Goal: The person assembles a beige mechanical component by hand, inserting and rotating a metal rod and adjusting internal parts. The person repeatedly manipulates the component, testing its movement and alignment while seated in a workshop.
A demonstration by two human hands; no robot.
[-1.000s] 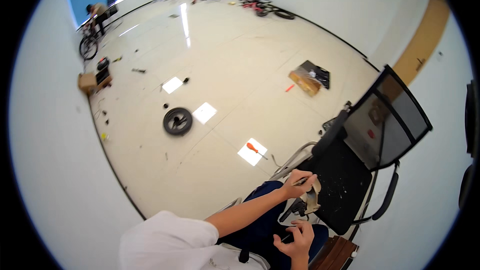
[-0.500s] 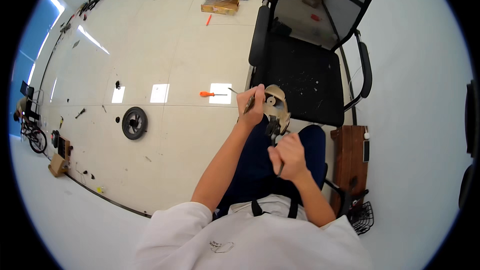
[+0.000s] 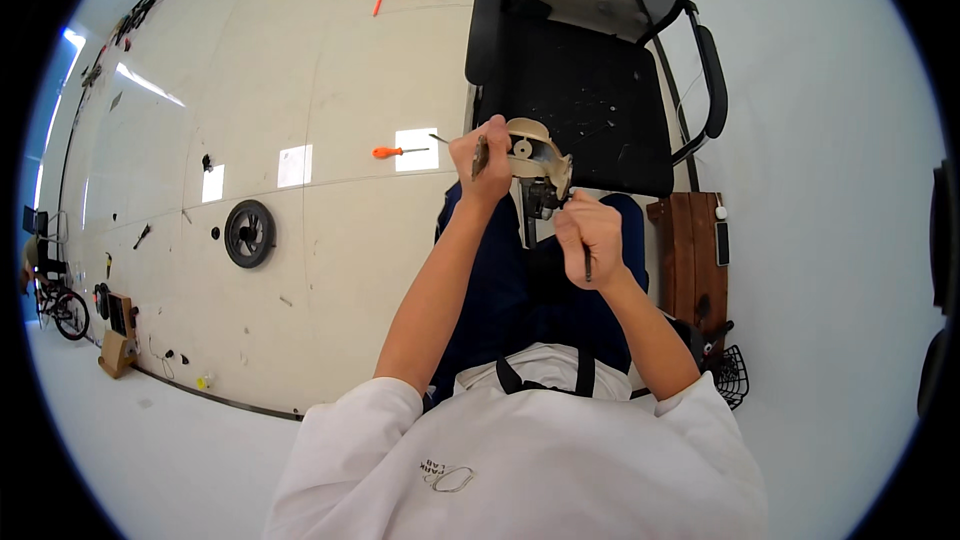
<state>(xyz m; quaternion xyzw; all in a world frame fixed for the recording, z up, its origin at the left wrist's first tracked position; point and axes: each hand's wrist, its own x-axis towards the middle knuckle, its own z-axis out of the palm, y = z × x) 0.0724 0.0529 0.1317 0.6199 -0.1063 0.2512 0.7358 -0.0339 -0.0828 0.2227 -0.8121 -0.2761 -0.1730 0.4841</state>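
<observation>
The beige plastic housing (image 3: 535,155), a rounded shell with a dark mechanism beneath it, is held above the person's lap, just in front of the black mesh office chair (image 3: 585,90). The left hand (image 3: 485,160) is closed around the housing's left edge, fingers wrapped on it, with a thin dark part pinched against the rim. The right hand (image 3: 590,235) lies just below and to the right of the housing, fingers closed on a slim dark tool (image 3: 586,262); its kind cannot be determined. The tool's long axis runs near vertical in the view, its upper end hidden in the fist and pointing toward the housing's underside. The right hand is the working hand; the left is the support.

On the floor (image 3: 300,70) to the left lie an orange-handled screwdriver (image 3: 398,151) and a small black wheel (image 3: 249,233), well apart. A wooden box (image 3: 692,255) stands beside the right knee.
</observation>
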